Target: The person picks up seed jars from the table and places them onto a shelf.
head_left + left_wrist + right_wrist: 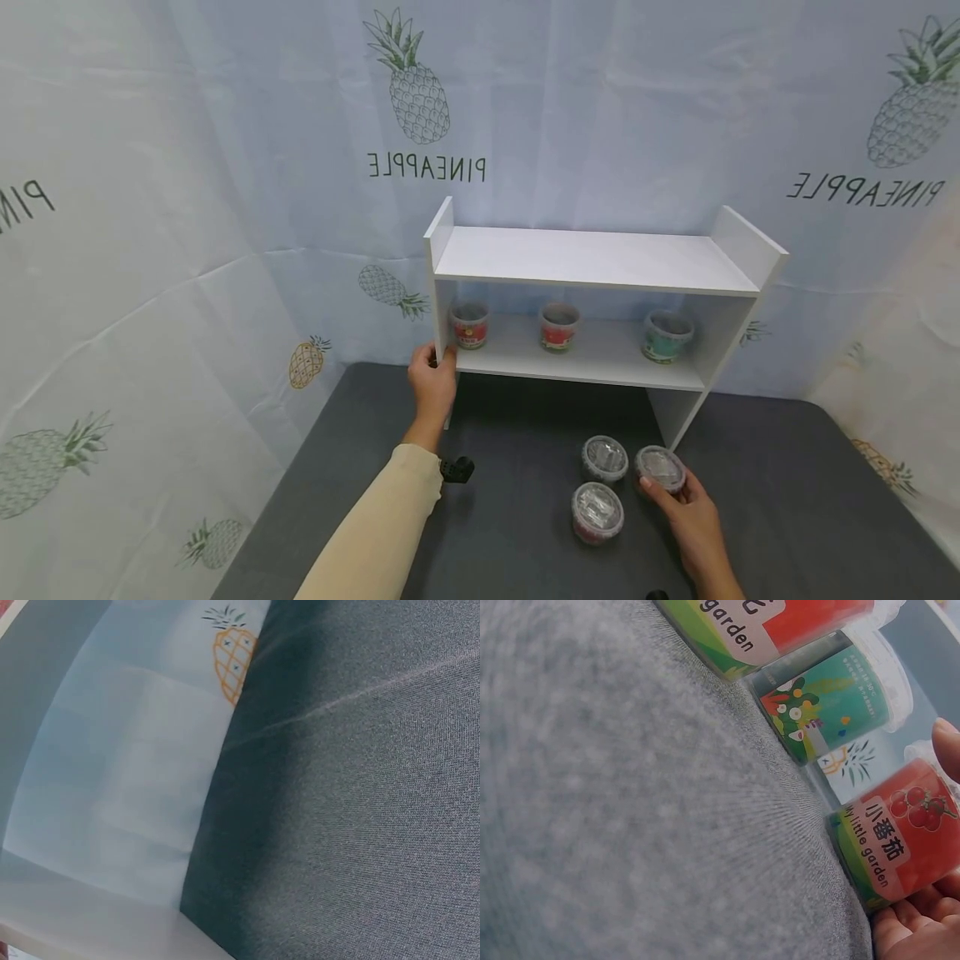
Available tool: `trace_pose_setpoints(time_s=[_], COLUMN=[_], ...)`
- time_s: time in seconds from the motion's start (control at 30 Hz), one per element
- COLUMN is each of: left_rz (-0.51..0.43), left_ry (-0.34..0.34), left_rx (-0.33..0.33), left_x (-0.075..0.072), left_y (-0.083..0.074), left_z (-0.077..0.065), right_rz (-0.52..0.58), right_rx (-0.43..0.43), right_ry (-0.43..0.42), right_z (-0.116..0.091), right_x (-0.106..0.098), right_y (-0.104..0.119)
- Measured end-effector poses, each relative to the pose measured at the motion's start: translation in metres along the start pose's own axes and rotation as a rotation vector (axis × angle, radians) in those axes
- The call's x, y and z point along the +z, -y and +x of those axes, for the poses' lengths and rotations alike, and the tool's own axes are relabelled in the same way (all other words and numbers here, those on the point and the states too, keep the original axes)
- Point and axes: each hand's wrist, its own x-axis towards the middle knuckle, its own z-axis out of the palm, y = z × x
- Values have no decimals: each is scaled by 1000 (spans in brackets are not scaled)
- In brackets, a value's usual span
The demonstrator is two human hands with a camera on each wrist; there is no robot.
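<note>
My left hand [432, 387] grips the left side panel of a white two-tier shelf [592, 258] near its lower board. The left wrist view shows only the pale panel [90, 919] at its lower edge, and no hand. Toward the front right, my right hand [693, 521] holds a lidded plastic cup [660, 468], thumb on the near side. Up close, that cup [904, 832] has a red tomato label reading "My little garden", and the fingers [922, 919] curl around it. Beside it on the table are a lidded cup [604, 458] with a green label and another lidded cup [597, 512] with a red label.
On the shelf's lower board stand two red-labelled cups [470, 325] [558, 327] and a green-labelled cup [666, 336]. A dark grey cloth [517, 450] covers the table. Behind the shelf hangs a pineapple-print curtain [570, 108].
</note>
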Motion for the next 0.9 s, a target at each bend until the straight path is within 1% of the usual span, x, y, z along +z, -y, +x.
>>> trace_pose_setpoints(time_s=[0.13, 0.3, 0.43, 0.57, 0.73, 0.9], left_rz=[-9, 9, 21, 23, 18, 13], left_ry=[3, -9, -6, 4, 14, 20], left_rx=[21, 41, 35, 33, 47, 42], left_x=[1, -1, -3, -5, -5, -3], left_y=[0, 1, 3, 5, 5, 4], left_z=[2, 3, 2, 2, 2, 2], right_rz=[-15, -37, -21, -28, -27, -13], right_rx=[-11, 2, 16, 12, 5, -7], right_ry=[-13, -5, 4, 3, -5, -19], right_z=[1, -1, -2, -3, -4, -3], right_x=[0, 0, 0, 1, 1, 0], right_y=[2, 2, 1, 0, 1, 3])
